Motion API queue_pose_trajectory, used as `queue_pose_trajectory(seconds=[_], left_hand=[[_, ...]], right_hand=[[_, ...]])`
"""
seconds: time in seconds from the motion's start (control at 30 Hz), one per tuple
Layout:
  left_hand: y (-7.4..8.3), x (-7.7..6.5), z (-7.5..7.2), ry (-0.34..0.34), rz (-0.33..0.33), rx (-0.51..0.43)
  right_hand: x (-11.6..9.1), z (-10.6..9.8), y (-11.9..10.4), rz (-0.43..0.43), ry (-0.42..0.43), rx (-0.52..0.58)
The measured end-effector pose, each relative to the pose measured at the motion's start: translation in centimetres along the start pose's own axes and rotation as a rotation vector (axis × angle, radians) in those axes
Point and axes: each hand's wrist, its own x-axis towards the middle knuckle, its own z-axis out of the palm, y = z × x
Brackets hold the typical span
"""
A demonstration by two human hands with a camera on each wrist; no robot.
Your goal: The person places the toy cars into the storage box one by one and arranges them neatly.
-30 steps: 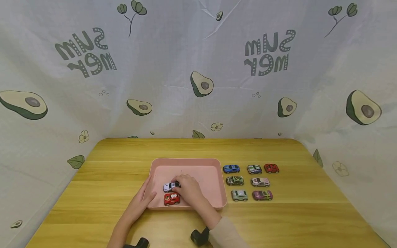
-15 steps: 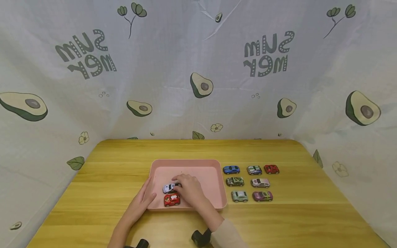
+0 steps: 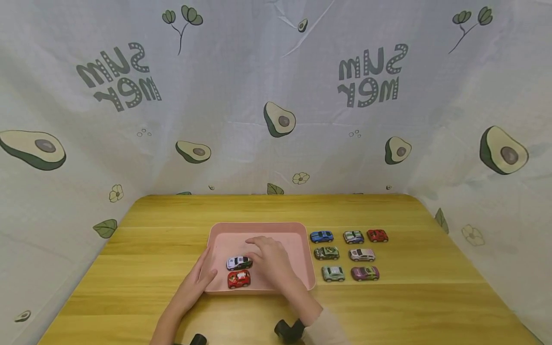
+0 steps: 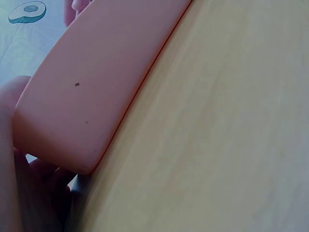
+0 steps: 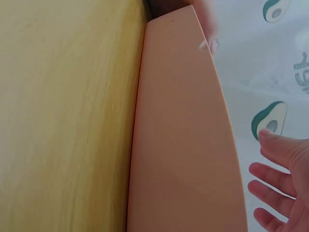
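In the head view a pink tray lies on the wooden table. My left hand holds its left wall, thumb over the rim on the inner side, fingers along the outside. The left wrist view shows those fingers behind the tray's corner. Inside, a white toy car stands just behind a red toy car. My right hand hovers over the tray, right of both cars and holding nothing. Its fingers are spread apart in the right wrist view.
Several toy cars stand right of the tray, among them a blue car, a camouflage car, a pale green car, a purple car and another red car. A patterned cloth hangs behind the table.
My right hand has let go of the white toy car and moved slightly right, its fingers opening. The car stays in the tray. My left hand keeps its place.
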Motion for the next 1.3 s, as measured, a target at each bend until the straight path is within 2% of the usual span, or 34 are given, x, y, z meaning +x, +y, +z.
queue_pose_trajectory(seconds=[0.4, 0.63, 1.07, 1.3], left_hand=[[-0.2, 0.0, 0.0, 0.011, 0.004, 0.018], [-0.2, 0.0, 0.0, 0.013, 0.000, 0.029], [-0.3, 0.1, 0.0, 0.020, 0.012, 0.024], [-0.4, 0.1, 0.1, 0.019, 0.017, 0.031]], right_hand=[[-1.0, -2.3, 1.8, 0.055, 0.109, 0.033], [-1.2, -3.6, 3.0, 0.057, 0.156, -0.013], [-2.4, -5.9, 5.8, 0.160, 0.159, -0.079], [-2.9, -7.2, 7.8, 0.127, 0.181, -0.119]])
